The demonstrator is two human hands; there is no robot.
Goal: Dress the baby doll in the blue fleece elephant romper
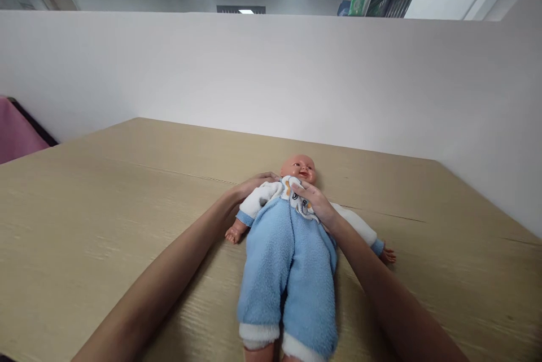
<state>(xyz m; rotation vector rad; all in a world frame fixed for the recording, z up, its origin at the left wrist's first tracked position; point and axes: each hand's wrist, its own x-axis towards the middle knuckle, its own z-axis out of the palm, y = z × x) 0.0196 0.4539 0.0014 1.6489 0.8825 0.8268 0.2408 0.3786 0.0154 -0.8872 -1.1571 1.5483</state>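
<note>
A baby doll [290, 249] lies on its back on the wooden table, with its bald head away from me. Its outfit is fuzzy light blue trousers and a white top, with a cartoon print on the chest. My left hand [257, 182] rests at the doll's shoulder beside the neck, fingers stretched out and partly hidden by the white sleeve. Across the upper chest, just under the chin, lies my right hand [315, 201], its thumb and fingers extended over the white top. Both doll arms are spread out sideways.
The wooden table [127, 192] meets a white partition [237, 74] at the back and right. At the far left a pink chair back [19, 133] stands by the table edge. Ceiling lights and a green package [357, 5] show beyond the partition.
</note>
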